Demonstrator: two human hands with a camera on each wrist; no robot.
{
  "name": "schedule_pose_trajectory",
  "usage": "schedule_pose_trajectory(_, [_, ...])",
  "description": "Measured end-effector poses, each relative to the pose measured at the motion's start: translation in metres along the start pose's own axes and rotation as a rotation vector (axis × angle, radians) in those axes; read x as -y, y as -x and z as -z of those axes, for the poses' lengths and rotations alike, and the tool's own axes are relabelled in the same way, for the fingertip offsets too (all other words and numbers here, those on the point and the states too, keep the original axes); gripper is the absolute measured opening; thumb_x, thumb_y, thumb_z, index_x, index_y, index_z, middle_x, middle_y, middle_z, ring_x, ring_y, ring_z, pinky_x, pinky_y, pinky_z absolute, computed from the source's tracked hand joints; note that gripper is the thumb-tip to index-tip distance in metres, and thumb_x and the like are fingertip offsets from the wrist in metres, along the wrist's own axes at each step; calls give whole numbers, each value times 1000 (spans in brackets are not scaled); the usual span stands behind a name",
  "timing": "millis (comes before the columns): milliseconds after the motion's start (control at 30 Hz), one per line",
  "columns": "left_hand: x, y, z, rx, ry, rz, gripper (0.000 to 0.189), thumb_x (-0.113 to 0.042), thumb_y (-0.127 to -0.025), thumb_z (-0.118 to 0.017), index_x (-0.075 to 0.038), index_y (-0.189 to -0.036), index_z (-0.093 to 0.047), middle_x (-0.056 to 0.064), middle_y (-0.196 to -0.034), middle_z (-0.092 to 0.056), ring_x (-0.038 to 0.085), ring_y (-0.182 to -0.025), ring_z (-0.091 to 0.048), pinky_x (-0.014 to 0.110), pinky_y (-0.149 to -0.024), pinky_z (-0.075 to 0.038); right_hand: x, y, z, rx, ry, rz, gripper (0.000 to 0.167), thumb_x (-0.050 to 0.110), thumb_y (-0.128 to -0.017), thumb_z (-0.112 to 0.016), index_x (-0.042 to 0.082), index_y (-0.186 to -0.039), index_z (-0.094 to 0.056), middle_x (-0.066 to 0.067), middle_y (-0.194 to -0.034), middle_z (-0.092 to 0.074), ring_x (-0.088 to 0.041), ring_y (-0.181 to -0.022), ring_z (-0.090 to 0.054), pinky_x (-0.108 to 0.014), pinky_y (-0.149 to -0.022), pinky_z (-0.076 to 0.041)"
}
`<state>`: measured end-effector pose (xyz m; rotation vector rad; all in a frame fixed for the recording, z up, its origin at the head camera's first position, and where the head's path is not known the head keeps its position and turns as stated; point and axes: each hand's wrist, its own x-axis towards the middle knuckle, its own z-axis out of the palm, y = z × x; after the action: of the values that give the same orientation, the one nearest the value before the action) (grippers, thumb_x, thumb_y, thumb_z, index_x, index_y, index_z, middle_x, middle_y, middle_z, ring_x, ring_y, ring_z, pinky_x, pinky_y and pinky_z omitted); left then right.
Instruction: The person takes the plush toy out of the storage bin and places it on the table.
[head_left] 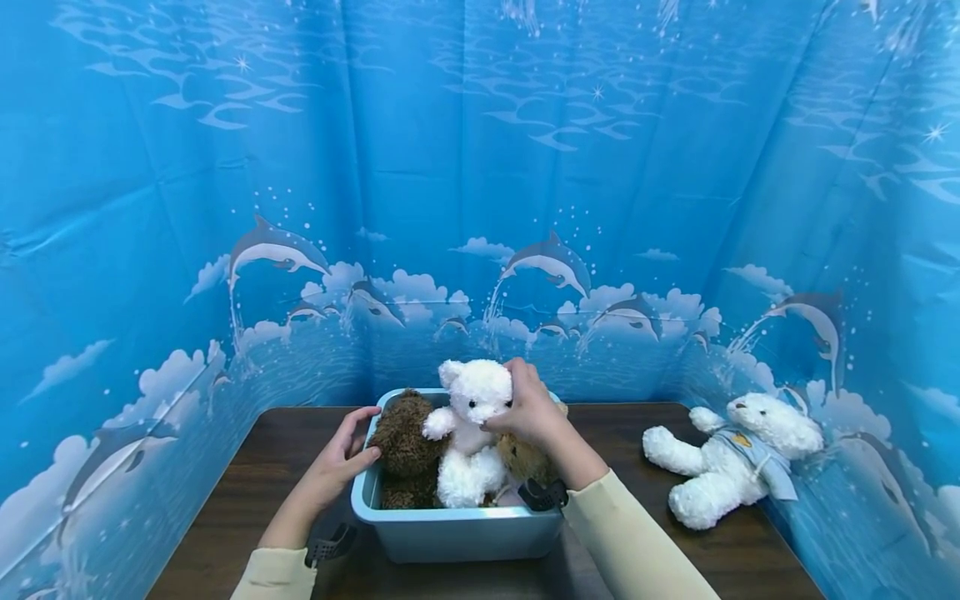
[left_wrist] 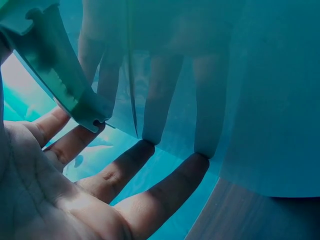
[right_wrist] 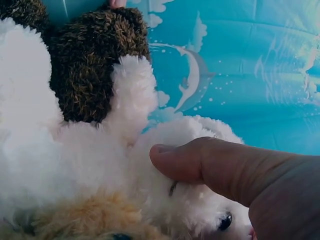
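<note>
A white teddy bear point(head_left: 471, 467) sits upright in a light blue plastic bin point(head_left: 465, 542). My right hand point(head_left: 534, 410) grips its head from the right, the thumb point(right_wrist: 185, 159) pressed across the face by the mouth. Against the bin's left side rests my left hand point(head_left: 341, 458), its spread, fairly straight fingers point(left_wrist: 165, 200) touching the outer wall and the thumb near the rim. Dark brown plush point(head_left: 408, 433) fills the bin left of the white bear. A tan plush toy point(head_left: 525, 458) is on the right, partly hidden by my right hand and wrist.
Another white teddy bear point(head_left: 738, 467) in a grey-blue shirt lies on its back at the right of the dark wooden table point(head_left: 240, 492). A blue dolphin-print curtain point(head_left: 420, 208) surrounds the table's back and sides. Black straps point(head_left: 543, 495) circle both wrists.
</note>
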<state>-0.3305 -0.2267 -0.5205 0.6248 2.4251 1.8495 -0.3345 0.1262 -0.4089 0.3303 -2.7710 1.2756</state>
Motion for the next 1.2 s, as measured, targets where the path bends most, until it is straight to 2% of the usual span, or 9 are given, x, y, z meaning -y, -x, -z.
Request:
schedule_pose_trajectory(133, [0,1,0,1,-11,2,68,-20,-110,-62,-12,-167,-26,27,-173,-28,57,-154,-41,68,-114,-48,-2,-1,0,12,-89,18,72,14,-81,-95,15,-135,-48,-10,-136,-50,-30,-117,-57,-50,-93,-57])
schedule_pose_trajectory(333, [-1,1,2,-5,-5,-2,67,-19,-110,-62,-10,-167,-27,28,-171,-30,57,-152,-43,62,-112,-51,-4,-1,1,-65,-242,27,72,15,-81,-95,16,-134,-47,-10,-140,-49,-31,-119,-59,-48,-93,-57])
schedule_pose_trajectory(433, [-1,1,3,-5,-7,-3,67,-19,-110,-62,-10,-167,-27,29,-171,-32,56,-152,-44,60,-111,-52,-4,0,2,-100,-284,41,74,17,-80,-96,16,-136,-47,-10,-142,-48,-32,-123,-58,-49,-95,-57])
schedule_pose_trajectory(667, [1,1,3,-12,-17,0,68,-20,-110,-62,-12,-167,-27,27,-172,-30,56,-153,-43,67,-113,-49,-2,2,5,-168,-296,111,75,20,-81,-96,19,-138,-47,-6,-142,-47,-30,-124,-56,-49,-97,-55])
schedule_pose_trajectory(867, [5,3,0,2,-18,8,68,-21,-110,-61,-12,-168,-25,26,-174,-28,56,-154,-42,70,-114,-48,0,12,8,-207,-304,212,76,17,-79,-96,23,-138,-48,-1,-141,-47,-28,-122,-57,-49,-95,-56])
schedule_pose_trajectory(1200, [1,1,1,3,-16,15,69,-22,-111,-61,-11,-168,-24,26,-174,-26,57,-155,-40,70,-115,-46,26,30,34,-364,-322,369,80,10,-81,-94,21,-143,-44,-2,-149,-45,-24,-127,-55,-54,-96,-56])
